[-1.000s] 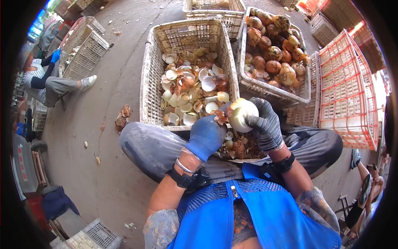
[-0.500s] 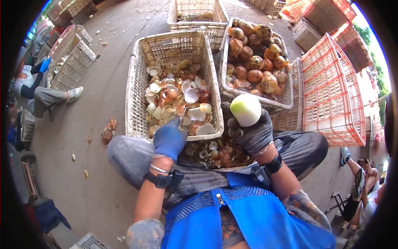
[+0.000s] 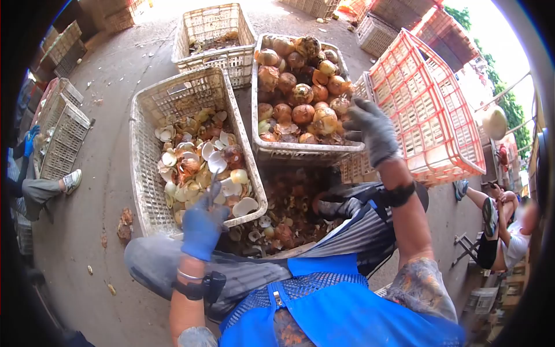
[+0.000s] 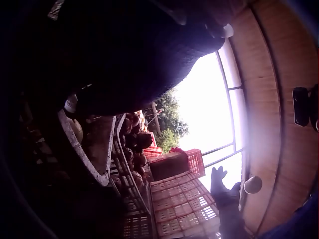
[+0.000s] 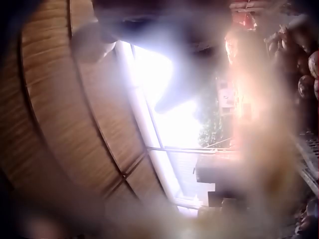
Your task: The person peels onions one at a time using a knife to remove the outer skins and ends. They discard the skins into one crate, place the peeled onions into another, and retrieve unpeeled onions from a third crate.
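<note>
In the head view my blue-gloved left hand (image 3: 202,228) grips a small knife (image 3: 215,184), its thin tip pointing up over the near end of the crate of onion peels (image 3: 139,168). My grey-gloved right hand (image 3: 374,130) is raised to the right of the crate of whole onions (image 3: 257,124), fingers spread and holding nothing. A pale peeled onion (image 3: 495,122) is in the air off to the right. The left wrist view also shows this onion (image 4: 253,184), just beyond the spread right hand (image 4: 224,194). Blur covers most of the right wrist view.
A red-and-white crate (image 3: 416,104) leans at the right, and another white crate (image 3: 202,29) stands behind the peels. Onion scraps (image 3: 283,231) lie between my legs. One person (image 3: 514,231) sits at far right, another (image 3: 40,191) at far left beside a crate (image 3: 63,141).
My right hand has swung up and right and let go of the peeled onion, which is now in the air. My left hand has moved away from it, still with the knife. The head view has turned right.
</note>
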Demonstrator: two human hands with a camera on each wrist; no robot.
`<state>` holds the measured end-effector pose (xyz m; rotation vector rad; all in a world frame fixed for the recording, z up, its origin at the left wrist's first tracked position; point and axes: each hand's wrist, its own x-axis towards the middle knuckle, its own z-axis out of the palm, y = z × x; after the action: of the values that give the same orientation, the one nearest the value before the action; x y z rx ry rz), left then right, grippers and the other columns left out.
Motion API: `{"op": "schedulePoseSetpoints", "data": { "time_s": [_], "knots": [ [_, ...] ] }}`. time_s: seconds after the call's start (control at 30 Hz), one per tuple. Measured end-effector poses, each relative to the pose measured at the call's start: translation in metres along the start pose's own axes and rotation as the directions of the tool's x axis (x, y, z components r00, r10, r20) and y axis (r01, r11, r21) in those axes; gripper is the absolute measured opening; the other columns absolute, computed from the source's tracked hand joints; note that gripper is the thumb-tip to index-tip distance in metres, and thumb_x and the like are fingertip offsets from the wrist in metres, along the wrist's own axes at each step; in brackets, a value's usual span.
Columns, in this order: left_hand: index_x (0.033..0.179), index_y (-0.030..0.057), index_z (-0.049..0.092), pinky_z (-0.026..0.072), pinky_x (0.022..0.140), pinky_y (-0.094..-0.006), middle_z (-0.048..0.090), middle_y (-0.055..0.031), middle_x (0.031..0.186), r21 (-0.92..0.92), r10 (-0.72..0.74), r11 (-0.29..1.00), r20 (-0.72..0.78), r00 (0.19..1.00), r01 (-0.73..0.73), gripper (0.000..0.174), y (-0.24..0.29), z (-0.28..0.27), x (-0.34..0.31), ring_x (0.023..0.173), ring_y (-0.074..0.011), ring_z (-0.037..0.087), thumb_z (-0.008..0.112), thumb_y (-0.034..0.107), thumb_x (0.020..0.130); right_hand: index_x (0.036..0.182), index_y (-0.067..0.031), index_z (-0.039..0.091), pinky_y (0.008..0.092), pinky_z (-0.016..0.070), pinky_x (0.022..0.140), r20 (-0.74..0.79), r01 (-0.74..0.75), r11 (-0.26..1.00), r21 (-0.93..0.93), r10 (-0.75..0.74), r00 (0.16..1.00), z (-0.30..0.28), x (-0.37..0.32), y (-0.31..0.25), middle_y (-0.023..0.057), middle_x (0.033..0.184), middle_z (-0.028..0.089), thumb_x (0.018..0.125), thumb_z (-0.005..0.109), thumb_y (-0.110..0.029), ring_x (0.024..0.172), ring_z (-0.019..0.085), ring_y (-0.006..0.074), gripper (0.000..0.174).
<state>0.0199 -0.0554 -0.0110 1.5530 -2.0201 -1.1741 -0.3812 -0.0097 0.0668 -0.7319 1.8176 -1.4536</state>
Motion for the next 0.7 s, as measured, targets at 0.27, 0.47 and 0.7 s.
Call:
{"op": "schedulePoseSetpoints", "data": {
  "time_s": [0.27, 0.47, 0.7],
  "knots": [
    [0.148, -0.0026, 0.051, 0.0455, 0.039, -0.0251, 0.073, -0.0174, 0.116, -0.546, -0.334, 0.802, -0.074, 0.94, 0.242, 0.072, -0.013, -0.021, 0.017, 0.045, -0.0109, 0.056, 0.071, -0.003, 0.079, 0.132, -0.0062, 0.063, 0.0448, 0.0511, 0.104, 0.096, 0.071, 0.358, -0.931, 0.051, 0.994, 0.036, 0.124, 0.073, 0.0259, 0.13, 0.067, 0.072, 0.082, -0.045, 0.124, 0.063, 0.0395, 0.075],
    [0.141, -0.006, 0.057, 0.0523, 0.049, -0.0258, 0.072, -0.0097, 0.093, -0.558, -0.314, 0.791, -0.016, 0.949, 0.252, 0.058, 0.012, -0.02, 0.0, 0.065, -0.0106, 0.064, 0.069, 0.003, 0.085, 0.138, -0.0042, 0.059, 0.041, 0.0545, 0.099, -0.012, -0.015, 0.5, -0.866, 0.011, 1.0, 0.035, 0.13, 0.085, 0.0219, 0.125, 0.07, 0.071, 0.085, -0.033, 0.117, 0.068, 0.0337, 0.078],
    [0.153, 0.0014, 0.046, 0.0566, 0.052, -0.0237, 0.071, -0.0158, 0.121, -0.83, 0.074, 0.544, 0.196, 0.978, 0.125, 0.075, 0.081, 0.018, 0.013, 0.084, -0.0133, 0.072, 0.081, 0.014, 0.087, 0.144, 0.0002, 0.052, 0.0337, 0.054, 0.1, 0.601, -0.075, 0.976, 0.204, -0.064, 0.797, 0.069, -0.003, 0.001, 0.0112, 0.132, 0.064, 0.081, 0.084, -0.023, 0.117, 0.066, 0.0218, 0.075]
  ]
}}
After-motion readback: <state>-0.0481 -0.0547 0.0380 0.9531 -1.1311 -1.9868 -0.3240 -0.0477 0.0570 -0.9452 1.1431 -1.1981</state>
